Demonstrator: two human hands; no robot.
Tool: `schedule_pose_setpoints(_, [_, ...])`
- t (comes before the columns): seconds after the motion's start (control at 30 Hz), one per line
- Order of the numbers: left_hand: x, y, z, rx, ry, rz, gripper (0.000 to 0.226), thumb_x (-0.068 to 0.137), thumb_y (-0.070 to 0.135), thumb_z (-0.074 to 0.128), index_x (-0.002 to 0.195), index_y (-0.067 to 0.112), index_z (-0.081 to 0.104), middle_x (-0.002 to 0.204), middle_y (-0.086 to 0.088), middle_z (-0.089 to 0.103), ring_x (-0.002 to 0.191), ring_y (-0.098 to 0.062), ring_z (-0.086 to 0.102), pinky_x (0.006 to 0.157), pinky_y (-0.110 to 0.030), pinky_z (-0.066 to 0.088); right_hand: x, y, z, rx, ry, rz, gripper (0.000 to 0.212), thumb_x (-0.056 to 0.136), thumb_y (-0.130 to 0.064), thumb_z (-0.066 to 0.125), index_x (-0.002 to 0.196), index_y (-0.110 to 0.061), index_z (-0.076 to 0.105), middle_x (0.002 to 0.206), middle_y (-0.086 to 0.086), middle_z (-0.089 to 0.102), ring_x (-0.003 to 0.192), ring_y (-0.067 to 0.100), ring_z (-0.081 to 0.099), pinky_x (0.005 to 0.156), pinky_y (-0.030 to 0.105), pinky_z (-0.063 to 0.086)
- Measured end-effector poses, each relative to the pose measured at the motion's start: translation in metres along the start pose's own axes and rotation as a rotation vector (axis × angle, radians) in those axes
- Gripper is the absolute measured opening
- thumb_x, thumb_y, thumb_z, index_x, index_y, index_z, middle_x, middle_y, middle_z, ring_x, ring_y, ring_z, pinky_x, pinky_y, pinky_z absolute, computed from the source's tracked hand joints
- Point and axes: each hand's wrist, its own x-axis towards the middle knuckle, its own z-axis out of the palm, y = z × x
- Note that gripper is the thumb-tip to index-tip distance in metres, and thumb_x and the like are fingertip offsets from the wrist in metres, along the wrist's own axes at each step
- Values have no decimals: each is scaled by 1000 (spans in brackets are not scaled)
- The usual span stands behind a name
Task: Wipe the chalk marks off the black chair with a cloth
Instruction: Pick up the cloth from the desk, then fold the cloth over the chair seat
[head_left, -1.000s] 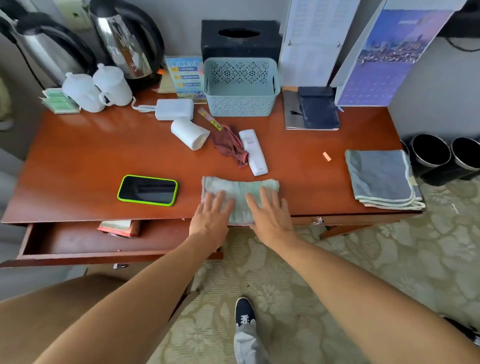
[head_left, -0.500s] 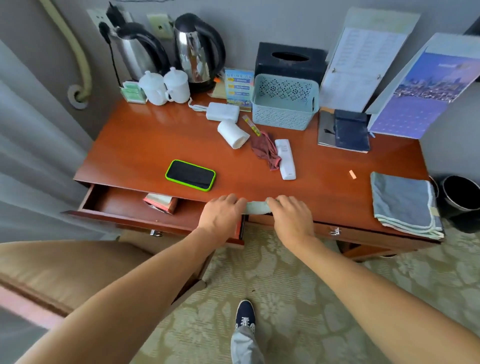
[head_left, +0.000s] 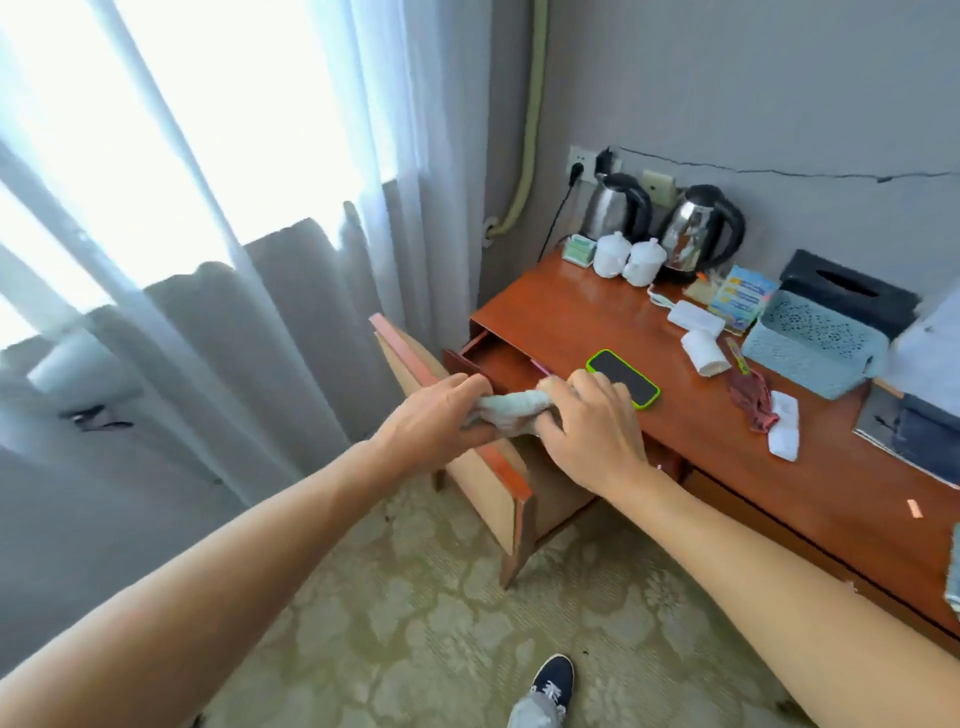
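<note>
wooden desk (head_left: 597, 332) | pale green cloth (head_left: 511, 410) bunched | left hand (head_left: 436, 423), right hand (head_left: 592, 431) fingers gripping it

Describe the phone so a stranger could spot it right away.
Start at the reddish wooden desk by the curtained window. Near its front edge, above the open drawer, lies the phone, beside the right hand. It alone has a bright green case.
</note>
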Motion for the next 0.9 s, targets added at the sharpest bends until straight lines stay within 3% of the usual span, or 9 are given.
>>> schedule_pose_setpoints(0.13, [-111, -44, -68, 73, 87, -206, 53, 84, 67, 58, 101, 17, 55, 93, 7, 55, 81, -21, 58, 68, -39, 47, 11, -118, -2, 121, -53, -191, 42, 85, -40, 34, 103, -23, 68, 86, 1, 56, 88, 28, 54, 73, 40, 31])
schedule_pose_setpoints(0.2, [-170, -66, -96, 64, 87, -288, 53, 84, 71, 64, 101, 22, 53, 91, 8, 56, 79, -19, 57, 68, -39, 47, 12, -179, -2, 209, -122, -297, 52, 86, -42, 24, 109, -26, 68, 94, -3, 60, 95, 23, 54, 76, 38, 29])
schedule_pose_setpoints(0.33, [-289, -96, -137, -91, 108, -478, 54, 82, 69, 65, 101, 20, 56, 87, 6, 58, 65, -8, 60, 60, -32, 47, 4, -295, -4, 399, -284, -436, 57, 82, -46, 15, 95, -24, 67, 91, 1, 70, 95, 24, 61, 87, 41, 37])
schedule_pose_setpoints(0.43, [-370, -117, -148, -123, 179, -595, 37, 94, 50, 69, 105, 14, 68, 94, -1, 60, 70, -3, 58, 67, -26, 43, -12, -373, -3, 437, -415, -493, 44, 85, -41, 23, 88, -15, 58, 89, 12, 68, 89, 37, 58, 72, 40, 34])
schedule_pose_setpoints(0.57, [-466, -136, -149, -136, 340, -769, 12, 97, 23, 74, 99, 12, 76, 88, 3, 62, 80, -16, 59, 72, -24, 38, -37, -464, 5, 493, -635, -618, 26, 91, -36, 29, 88, -23, 51, 89, 10, 66, 87, 37, 56, 75, 43, 43])
schedule_pose_setpoints(0.63, [-512, -144, -146, -226, 433, -885, 10, 100, 26, 70, 97, 18, 74, 85, 6, 65, 80, -12, 60, 73, -28, 43, -49, -505, 12, 559, -731, -677, 19, 98, -25, 36, 94, -21, 54, 84, 5, 65, 85, 30, 58, 74, 40, 44])
schedule_pose_setpoints(0.73, [-571, -154, -146, -423, 625, -995, 19, 103, 38, 63, 96, 22, 72, 86, -2, 72, 76, -9, 62, 72, -32, 51, -58, -558, 21, 643, -889, -739, 9, 91, -19, 56, 96, -24, 60, 83, -4, 66, 80, 15, 59, 71, 29, 47])
schedule_pose_setpoints(0.83, [-619, -159, -147, -571, 835, -1068, 21, 102, 30, 66, 93, 13, 73, 77, 4, 70, 70, -5, 62, 64, -21, 50, -64, -615, 39, 356, -948, -1081, 19, 78, -12, 69, 78, -26, 56, 79, -6, 60, 82, 21, 59, 72, 34, 49])
schedule_pose_setpoints(0.9, [-645, -163, -143, -629, 930, -1148, 18, 98, 26, 70, 91, 10, 75, 75, 3, 69, 68, -4, 60, 63, -18, 48, -67, -654, 52, 227, -942, -1187, 20, 77, -14, 74, 70, -19, 56, 72, -5, 58, 78, 23, 59, 69, 35, 48])
